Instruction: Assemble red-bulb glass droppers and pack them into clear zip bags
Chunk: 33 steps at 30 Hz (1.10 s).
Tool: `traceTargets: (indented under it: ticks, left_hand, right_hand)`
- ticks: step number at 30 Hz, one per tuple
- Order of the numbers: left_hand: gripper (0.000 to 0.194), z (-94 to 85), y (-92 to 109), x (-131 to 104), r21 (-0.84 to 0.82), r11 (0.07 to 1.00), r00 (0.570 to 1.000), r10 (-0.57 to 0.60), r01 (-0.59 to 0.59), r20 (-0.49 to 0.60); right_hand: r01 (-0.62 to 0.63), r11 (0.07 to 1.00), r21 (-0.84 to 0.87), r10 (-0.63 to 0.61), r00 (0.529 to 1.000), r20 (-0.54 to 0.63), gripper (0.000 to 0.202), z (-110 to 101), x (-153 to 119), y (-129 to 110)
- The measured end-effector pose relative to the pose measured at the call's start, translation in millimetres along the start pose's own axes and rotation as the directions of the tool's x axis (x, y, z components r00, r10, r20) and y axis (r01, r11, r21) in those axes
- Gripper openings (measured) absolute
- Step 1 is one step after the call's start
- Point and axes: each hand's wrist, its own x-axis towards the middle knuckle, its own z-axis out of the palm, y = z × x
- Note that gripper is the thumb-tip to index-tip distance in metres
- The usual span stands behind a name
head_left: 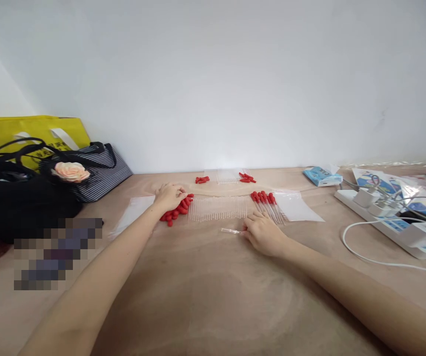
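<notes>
Thumb and fingers of my right hand (263,233) pinch a clear glass dropper tube (231,231), its free end pointing left just above the table. My left hand (169,197) rests on a pile of red rubber bulbs (176,211), fingers bent and drawn together at the bulbs; whatever is between the fingertips is hidden. Between the hands, many clear tubes (218,207) lie side by side in a row. Just beyond my right hand, several droppers with red bulbs fitted (265,198) lie fanned out.
White plastic sheets (298,206) lie at either side. Smaller red bulbs (247,177) and clear tubes (228,176) sit near the wall. Bags (102,168) crowd the left. A power strip (394,222) with cables and a blue tissue pack (322,176) occupy the right.
</notes>
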Motion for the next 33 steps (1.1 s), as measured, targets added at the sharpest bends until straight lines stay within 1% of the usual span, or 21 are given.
traceTargets:
  ticks: [4,7,10,13,14,15,17,18,19,20,21,22,23,24,25,27,28,30,33]
  left_hand:
    - [0.017,1.9,-1,7,-0.033,0.999,1.000,0.016,-0.015,0.026]
    - [0.015,-6.7,-1,6,-0.090,0.994,0.998,0.058,-0.056,0.017]
    - [0.014,-23.0,3,-7,-0.169,0.978,0.992,0.125,-0.120,0.018]
    - [0.016,-36.4,13,-33,-0.236,0.949,0.973,0.225,-0.206,0.055]
    - [0.019,-38.1,18,-44,-0.275,0.920,0.948,0.309,-0.278,0.077]
    - [0.020,-37.9,24,-54,-0.265,0.891,0.912,0.402,-0.368,0.082]
    - [0.017,-32.2,36,-73,-0.095,0.836,0.837,0.545,-0.540,0.047]
    - [0.018,-27.2,42,-81,0.009,0.789,0.788,0.613,-0.614,0.051]
    - [0.019,-21.4,47,-88,0.100,0.735,0.742,0.668,-0.670,0.063]
    - [0.020,-15.3,52,-93,0.156,0.679,0.695,0.715,-0.717,0.078]
    - [0.020,-9.4,56,-98,0.171,0.630,0.650,0.753,-0.757,0.103]
    - [0.019,-4.1,58,-101,0.158,0.608,0.625,0.773,-0.778,0.107]
    - [0.016,0.3,59,-103,0.121,0.613,0.624,0.776,-0.780,0.088]
    - [0.014,3.8,59,-106,0.070,0.640,0.643,0.764,-0.766,0.053]
    - [0.016,6.4,58,-107,0.013,0.678,0.678,0.735,-0.735,0.011]
    - [0.030,9.4,53,-111,-0.092,0.753,0.759,0.649,-0.651,-0.055]
    - [0.034,10.3,50,-113,-0.129,0.781,0.792,0.608,-0.610,-0.064]
    - [0.035,11.4,46,-117,-0.171,0.820,0.836,0.548,-0.546,-0.041]
    - [0.031,12.5,44,-119,-0.197,0.848,0.864,0.503,-0.492,0.005]
  right_hand:
    - [0.065,0.997,0.038,-0.064,0.998,-0.020,0.013,6,0,-1]
    - [0.075,0.994,0.076,-0.071,0.996,-0.047,0.012,8,-1,0]
    - [0.069,0.990,0.120,-0.060,0.996,-0.072,0.012,9,-3,2]
    - [0.074,0.986,0.148,-0.060,0.994,-0.094,0.012,9,-5,3]
    - [0.078,0.985,0.153,-0.063,0.993,-0.103,0.012,9,-6,2]
    - [0.083,0.984,0.159,-0.065,0.991,-0.115,0.013,9,-6,2]
    - [0.090,0.981,0.170,-0.066,0.987,-0.146,0.013,11,-6,2]
    - [0.094,0.980,0.176,-0.065,0.985,-0.162,0.013,12,-7,2]
    - [0.098,0.978,0.184,-0.065,0.982,-0.175,0.013,13,-7,2]
    - [0.100,0.976,0.192,-0.065,0.981,-0.183,0.014,14,-7,2]
    - [0.102,0.975,0.199,-0.064,0.980,-0.188,0.014,15,-7,2]
    - [0.102,0.973,0.206,-0.062,0.980,-0.190,0.013,16,-7,2]
    - [0.101,0.972,0.213,-0.060,0.980,-0.191,0.014,16,-7,3]
    - [0.100,0.970,0.219,-0.057,0.980,-0.192,0.014,17,-7,3]
    - [0.100,0.969,0.226,-0.055,0.979,-0.195,0.014,17,-7,3]
    - [0.108,0.965,0.238,-0.060,0.977,-0.203,0.015,17,-7,3]
    - [0.119,0.963,0.242,-0.068,0.975,-0.210,0.016,17,-7,3]
    - [0.151,0.959,0.240,-0.096,0.969,-0.226,0.019,17,-6,2]
    - [0.187,0.955,0.230,-0.130,0.962,-0.241,0.021,18,-4,-1]
